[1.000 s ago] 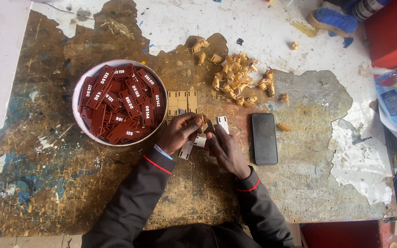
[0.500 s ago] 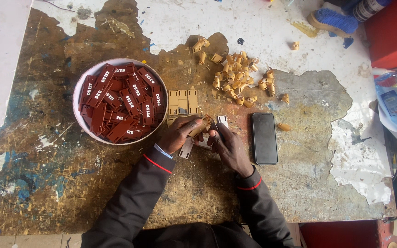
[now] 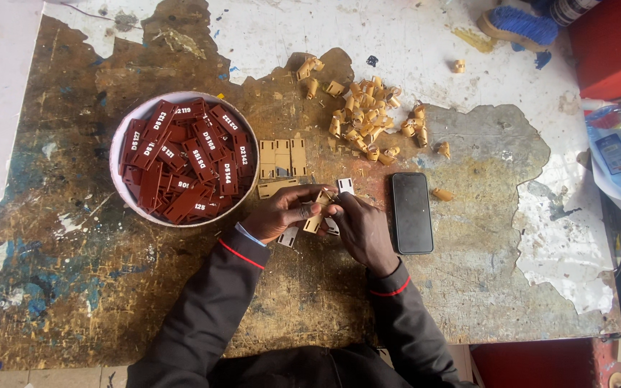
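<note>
At the centre of the worn, paint-flaked wooden table, the left hand and right hand pinch a small tan wooden piece between their fingertips. At ten o'clock sits a round white bowl of reddish-brown numbered tags; at three o'clock lies a black phone; at one o'clock, a scatter of tan wooden offcuts.

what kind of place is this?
Probably a small craft or sign-making workshop. The worn, paint-stained workbench holds a round tub of brown engraved tags and a pile of tan wooden pieces; both hands work a small tan piece.
</note>
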